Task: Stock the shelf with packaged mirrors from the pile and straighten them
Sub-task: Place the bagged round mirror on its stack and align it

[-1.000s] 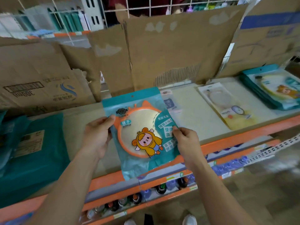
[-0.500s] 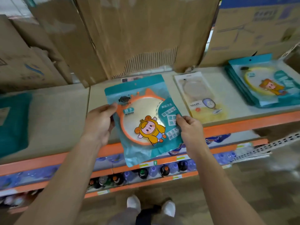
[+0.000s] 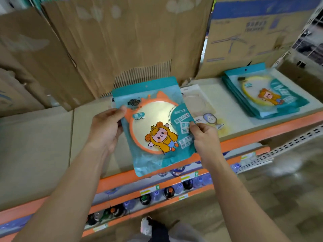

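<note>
A teal packaged mirror [image 3: 155, 126] with an orange rim and a cartoon figure hangs upright above the front edge of the beige shelf [image 3: 43, 145]. My left hand [image 3: 106, 126] grips its left edge, thumb on the front. My right hand [image 3: 204, 135] pinches its right edge. On the shelf at the right lies a stack of teal packaged mirrors [image 3: 265, 95] with yellow rims. Between the held pack and that stack a pale packaged mirror [image 3: 201, 105] lies flat, partly hidden behind the held one.
Flattened cardboard sheets [image 3: 122, 41] lean along the back of the shelf. A printed cardboard box [image 3: 248, 32] stands at the back right. Below the orange shelf rail [image 3: 262, 130] a lower shelf holds several bottles [image 3: 169, 191]. My shoes [image 3: 146, 226] show on the floor.
The view has swung right: the teal pile at the left has left the frame and the stack at the right is nearer. Both hands keep their hold on the pack.
</note>
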